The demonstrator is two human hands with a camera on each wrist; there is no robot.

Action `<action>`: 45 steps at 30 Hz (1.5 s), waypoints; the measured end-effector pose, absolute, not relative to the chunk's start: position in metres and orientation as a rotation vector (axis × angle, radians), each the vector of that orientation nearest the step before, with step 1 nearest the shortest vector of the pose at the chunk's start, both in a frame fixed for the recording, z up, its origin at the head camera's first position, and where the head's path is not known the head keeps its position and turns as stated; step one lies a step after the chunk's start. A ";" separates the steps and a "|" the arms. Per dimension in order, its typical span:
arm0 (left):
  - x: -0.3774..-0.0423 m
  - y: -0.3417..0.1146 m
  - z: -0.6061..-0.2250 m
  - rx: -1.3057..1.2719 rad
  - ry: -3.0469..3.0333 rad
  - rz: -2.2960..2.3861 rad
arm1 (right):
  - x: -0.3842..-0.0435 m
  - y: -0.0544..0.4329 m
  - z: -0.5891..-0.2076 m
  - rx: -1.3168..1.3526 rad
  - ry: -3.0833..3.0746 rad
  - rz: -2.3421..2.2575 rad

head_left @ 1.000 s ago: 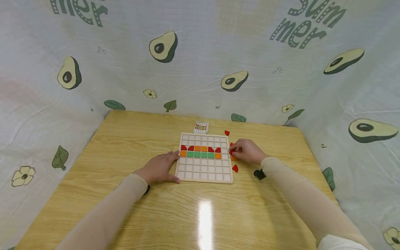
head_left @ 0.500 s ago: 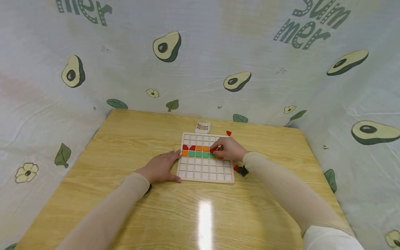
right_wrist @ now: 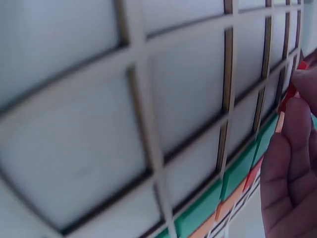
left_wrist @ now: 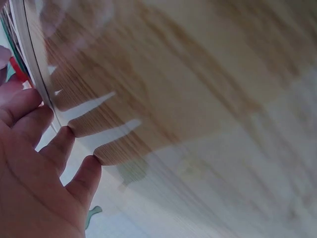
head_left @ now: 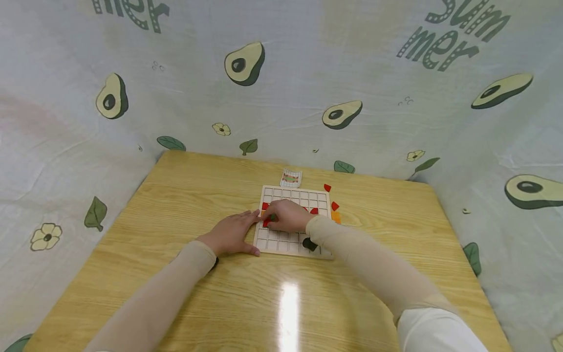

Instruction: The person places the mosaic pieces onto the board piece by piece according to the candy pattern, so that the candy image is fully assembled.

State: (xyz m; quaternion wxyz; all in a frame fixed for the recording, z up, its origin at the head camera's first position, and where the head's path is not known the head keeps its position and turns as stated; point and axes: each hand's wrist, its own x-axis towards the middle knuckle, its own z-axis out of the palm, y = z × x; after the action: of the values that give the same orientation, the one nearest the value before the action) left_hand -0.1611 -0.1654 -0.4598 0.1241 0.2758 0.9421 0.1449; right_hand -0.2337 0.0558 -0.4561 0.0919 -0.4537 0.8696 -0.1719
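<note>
A wooden grid board (head_left: 281,248) lies on the table, with red, orange and green tiles in its upper rows. My right hand (head_left: 288,215) reaches over it and pinches a red quarter-round tile (head_left: 266,223) between thumb and fingers at the board's left side. In the right wrist view this red tile (right_wrist: 291,93) is at the fingertips, beyond a row of green tiles (right_wrist: 199,207). My left hand (head_left: 231,233) rests beside the left edge with fingers extended, fingertips touching the frame. Several placed tiles are hidden under the right hand.
Behind the board lies a small pattern card (head_left: 291,178). Off its right side are a loose red tile (head_left: 327,187), another red tile (head_left: 335,206) and orange tiles (head_left: 336,216). A printed cloth (head_left: 290,93) hangs behind the table.
From the board's right side, my right hand has carried the red tile leftward across the grid to its left edge. My left hand stays at the frame.
</note>
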 end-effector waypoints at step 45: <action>-0.164 -0.162 -0.465 0.796 2.749 0.379 | -0.216 0.228 -0.444 -0.862 2.839 -0.525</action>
State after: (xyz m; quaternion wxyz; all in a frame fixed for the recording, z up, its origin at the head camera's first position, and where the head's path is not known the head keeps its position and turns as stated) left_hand -0.1637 -0.1623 -0.4652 0.1272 0.2736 0.9445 0.1301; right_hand -0.2162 0.2283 -0.4438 0.0640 -0.2853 0.9403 -0.1740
